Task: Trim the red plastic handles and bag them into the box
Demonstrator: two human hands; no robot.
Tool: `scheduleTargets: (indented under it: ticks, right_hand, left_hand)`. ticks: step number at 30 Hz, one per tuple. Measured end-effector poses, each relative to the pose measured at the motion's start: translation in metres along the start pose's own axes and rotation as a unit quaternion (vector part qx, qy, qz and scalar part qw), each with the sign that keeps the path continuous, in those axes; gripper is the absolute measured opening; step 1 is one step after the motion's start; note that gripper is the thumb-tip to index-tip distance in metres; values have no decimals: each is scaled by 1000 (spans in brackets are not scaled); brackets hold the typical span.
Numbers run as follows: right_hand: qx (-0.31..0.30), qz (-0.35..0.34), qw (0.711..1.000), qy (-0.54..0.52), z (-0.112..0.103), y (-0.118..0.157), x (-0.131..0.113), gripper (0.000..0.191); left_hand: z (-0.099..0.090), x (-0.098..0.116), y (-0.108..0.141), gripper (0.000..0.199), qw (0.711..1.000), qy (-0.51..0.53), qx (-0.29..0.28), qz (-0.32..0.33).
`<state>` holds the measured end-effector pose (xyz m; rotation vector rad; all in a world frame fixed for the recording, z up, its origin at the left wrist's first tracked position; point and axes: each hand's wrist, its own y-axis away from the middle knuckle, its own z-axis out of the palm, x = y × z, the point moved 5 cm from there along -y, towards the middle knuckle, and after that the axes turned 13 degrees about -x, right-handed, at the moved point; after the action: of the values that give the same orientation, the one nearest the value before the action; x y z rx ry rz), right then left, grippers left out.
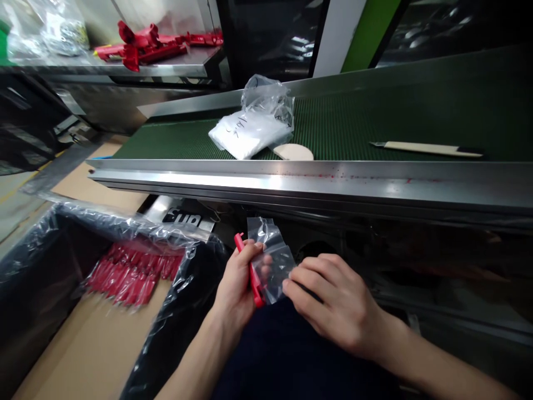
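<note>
A slim red part [255, 284] lies in my left hand [238, 282], its top end poking out above the thumb. The same hand's thumb presses on a small clear plastic bag [278, 266], which lies over the fingers beside the red part. My right hand [333, 300] pinches the bag's right edge between thumb and fingertips, its back turned up. Both hands are below the front rail of a green conveyor.
A metal rail [266, 176] edges the conveyor [333, 122], which bears a white bag [250, 133], a pale disc [293, 151] and a knife [428, 148]. Bagged red parts [129, 272] lie in a lined box [166, 311] at left. Red pieces [145, 45] lie on a shelf.
</note>
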<state>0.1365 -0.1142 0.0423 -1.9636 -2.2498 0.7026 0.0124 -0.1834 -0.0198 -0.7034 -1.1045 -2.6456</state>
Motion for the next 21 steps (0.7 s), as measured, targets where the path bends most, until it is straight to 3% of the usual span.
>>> scheduleTargets:
  ticks: [5,11,14,18,21]
  right_hand:
    - [12,118,983,-143,-2,0,11,13]
    - [13,298,914,-274,6,5,31,18]
    - [-14,313,894,-319,12,6,30,21]
    - [-57,269,887,-370,17,2,20,19]
    - [-57,277,882,-376,17,3,21,20]
  left_hand:
    - [-3,1,7,26,996,-65,-21,59]
    - [6,4,26,43,968,-196,-40,152]
    - [13,3,33,43,949,-254,-74,171]
    - [21,-3,34,34,924,-321,-151,145]
    - [20,-3,31,31,920,-339,-137,139]
